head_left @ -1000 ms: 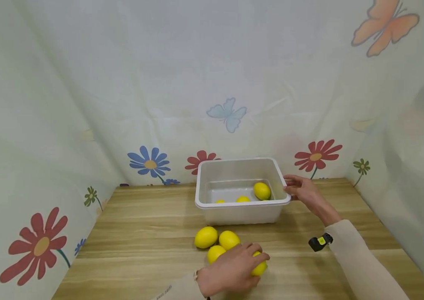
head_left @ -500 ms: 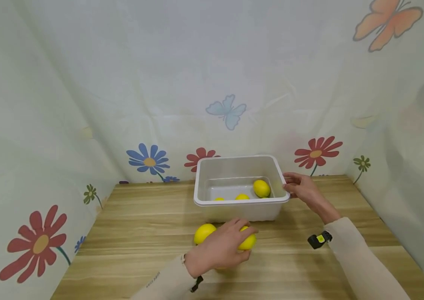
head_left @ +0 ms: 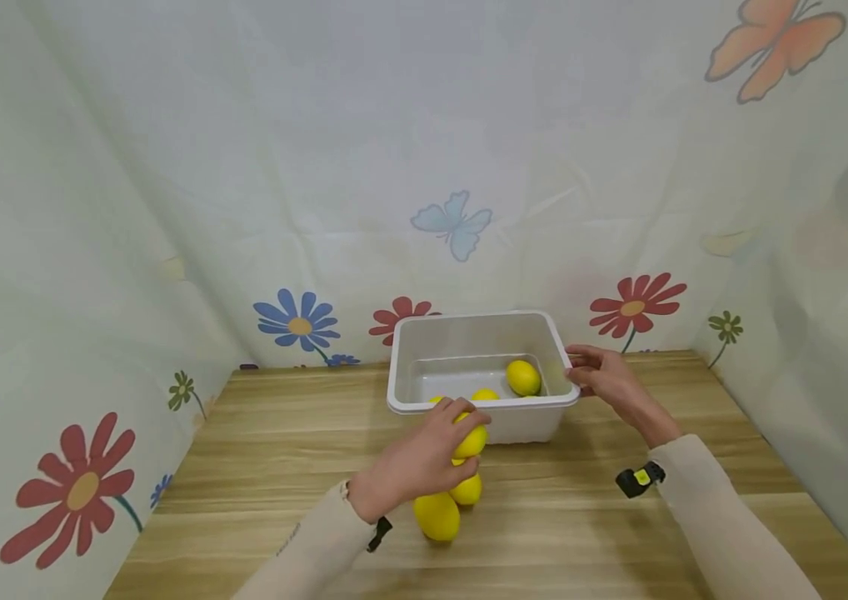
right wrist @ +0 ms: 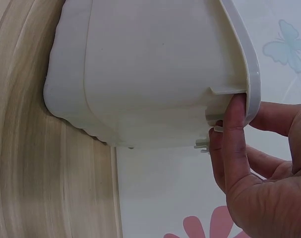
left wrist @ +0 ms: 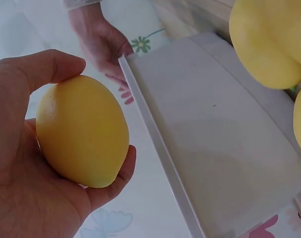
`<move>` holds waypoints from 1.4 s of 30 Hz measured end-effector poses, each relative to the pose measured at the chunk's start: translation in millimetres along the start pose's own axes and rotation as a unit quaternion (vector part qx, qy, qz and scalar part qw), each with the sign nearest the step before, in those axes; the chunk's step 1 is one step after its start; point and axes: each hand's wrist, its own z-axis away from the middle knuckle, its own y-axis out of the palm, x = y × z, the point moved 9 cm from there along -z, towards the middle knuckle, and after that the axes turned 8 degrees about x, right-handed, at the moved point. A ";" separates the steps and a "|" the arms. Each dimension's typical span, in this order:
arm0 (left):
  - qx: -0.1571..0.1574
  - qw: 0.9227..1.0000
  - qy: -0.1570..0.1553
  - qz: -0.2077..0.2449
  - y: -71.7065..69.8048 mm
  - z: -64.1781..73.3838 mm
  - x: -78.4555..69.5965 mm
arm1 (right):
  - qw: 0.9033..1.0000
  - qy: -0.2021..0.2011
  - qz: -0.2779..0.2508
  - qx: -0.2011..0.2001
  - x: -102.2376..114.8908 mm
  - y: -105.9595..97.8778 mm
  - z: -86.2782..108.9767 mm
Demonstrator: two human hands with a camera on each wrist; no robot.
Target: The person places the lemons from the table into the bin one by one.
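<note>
My left hand (head_left: 420, 458) grips a lemon (head_left: 472, 438) close by the front wall of a white plastic bin (head_left: 544, 425). Thumb and fingers curl round this lemon (left wrist: 83, 131) in the left wrist view. My right hand (head_left: 607, 381) holds the bin's right end by its rim; in the right wrist view, fingers (right wrist: 234, 139) tuck under the lip with the thumb on the other side. Inside the bin lie several lemons, one of them (head_left: 524, 377) fully showing near the right end. Below the left hand, two lemons are visible on the table, one (head_left: 436, 518) nearer me.
The wood-grain table (head_left: 296, 467) carries the bin near its back edge. Behind it hangs a pale curtain (head_left: 304, 167) printed with flowers and butterflies, which also closes off both sides. A black wrist strap (head_left: 640, 479) sits at the right sleeve.
My left hand has lifted the lemon off the table and carried it forward and left towards the bin, uncovering lemons beneath it. The right hand stays on the rim.
</note>
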 end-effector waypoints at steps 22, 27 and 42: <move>-0.059 0.997 -0.051 0.016 -62.8 -18.9 39.4 | 1.000 -0.001 -0.008 -0.001 1.0 5.0 -2.7; -0.050 0.997 -0.051 0.033 -72.8 -29.9 46.2 | 1.000 0.000 -0.010 -0.002 -0.3 4.5 -3.0; -0.007 0.997 -0.073 0.040 -75.5 -65.5 75.4 | 1.000 0.003 -0.011 -0.006 -0.4 4.1 -2.5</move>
